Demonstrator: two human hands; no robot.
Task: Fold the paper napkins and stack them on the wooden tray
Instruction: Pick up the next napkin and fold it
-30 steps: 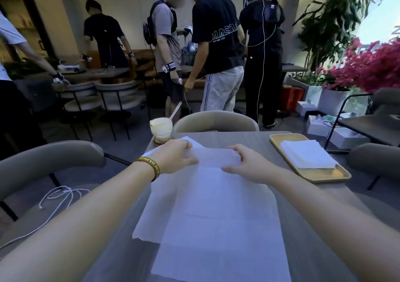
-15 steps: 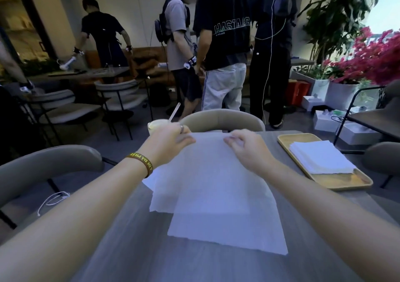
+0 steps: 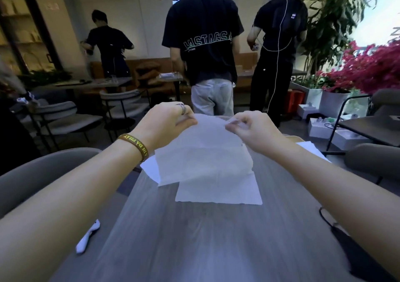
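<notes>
A thin white paper napkin [image 3: 203, 158] hangs in the air above the grey table [image 3: 194, 242]. My left hand [image 3: 166, 124] pinches its far left corner and my right hand [image 3: 253, 128] pinches its far right corner. Its lower edge drapes over other white napkins [image 3: 218, 192] lying flat on the table. The wooden tray [image 3: 295, 138] is mostly hidden behind my right forearm; a corner of the folded napkin stack [image 3: 311, 148] on it shows.
A small white object [image 3: 87, 237] lies at the table's left edge and a black face mask [image 3: 344, 245] near the right edge. Grey chairs stand on both sides. People stand close behind the table's far end. Pink flowers and white boxes fill the right.
Both hands have lifted the napkin's far corners off the table and raised them. The view has tilted up, so the drink cup is out of sight and the tray is largely covered.
</notes>
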